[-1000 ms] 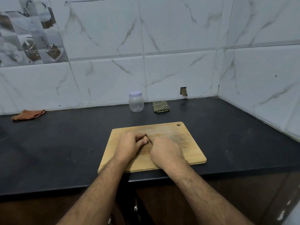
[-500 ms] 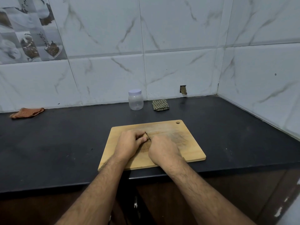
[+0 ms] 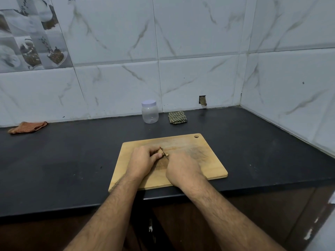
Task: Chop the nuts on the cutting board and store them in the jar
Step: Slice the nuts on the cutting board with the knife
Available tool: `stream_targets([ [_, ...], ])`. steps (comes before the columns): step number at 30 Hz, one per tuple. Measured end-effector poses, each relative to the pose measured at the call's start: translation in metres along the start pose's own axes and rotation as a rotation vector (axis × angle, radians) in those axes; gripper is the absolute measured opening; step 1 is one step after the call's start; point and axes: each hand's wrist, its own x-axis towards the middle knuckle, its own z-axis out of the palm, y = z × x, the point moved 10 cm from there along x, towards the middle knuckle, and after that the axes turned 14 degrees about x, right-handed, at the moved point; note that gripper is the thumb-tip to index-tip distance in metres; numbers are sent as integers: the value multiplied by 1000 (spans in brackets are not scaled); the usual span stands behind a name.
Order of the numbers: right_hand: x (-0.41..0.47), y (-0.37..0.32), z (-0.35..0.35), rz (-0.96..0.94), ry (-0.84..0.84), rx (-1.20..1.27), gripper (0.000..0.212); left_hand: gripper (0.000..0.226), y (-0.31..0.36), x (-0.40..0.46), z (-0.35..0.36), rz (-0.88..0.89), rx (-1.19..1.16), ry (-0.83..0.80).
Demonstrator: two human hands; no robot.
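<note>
The right hand (image 3: 183, 169) lies knuckles-up on the cutting board (image 3: 208, 169), its fingers curled round a knife (image 3: 164, 153) of which only a thin sliver of blade shows, slanting toward 11 o'clock from the fist; the handle is hidden inside the grip. Just beside it at 9 o'clock, the left hand (image 3: 143, 160) rests on the board with its fingers bent and its thumb tip pointing at the blade, pinching a small brownish nut (image 3: 160, 151) against the wood. The two hands nearly touch, with the blade between them. Below the blade, between the wrists, a patch of brown crumbs, the chopped nuts (image 3: 162, 164), lies on the board. The board is pale wood with a hanging hole in its corner at 1 o'clock, and it sits at a slight angle near the front edge of the black bench (image 3: 72, 169).

From the hands toward 12 o'clock, well apart from the board and close to the tiled wall, stands the jar (image 3: 150, 114), clear plastic, upright, with its pale lid on. Just beside it at 3 o'clock lies a folded checked cloth (image 3: 177, 117). Far off at 10 o'clock, against the wall, lies a crumpled orange cloth (image 3: 27, 127).
</note>
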Motion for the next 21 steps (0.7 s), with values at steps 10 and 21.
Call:
stream_targets([
  [10,-6,14,-5,21,3,-9,28,14,3,0,-3,6,65,17],
  [21,-3,27,-14,103,6,50,20,25,2,5,-8,-51,63,-113],
])
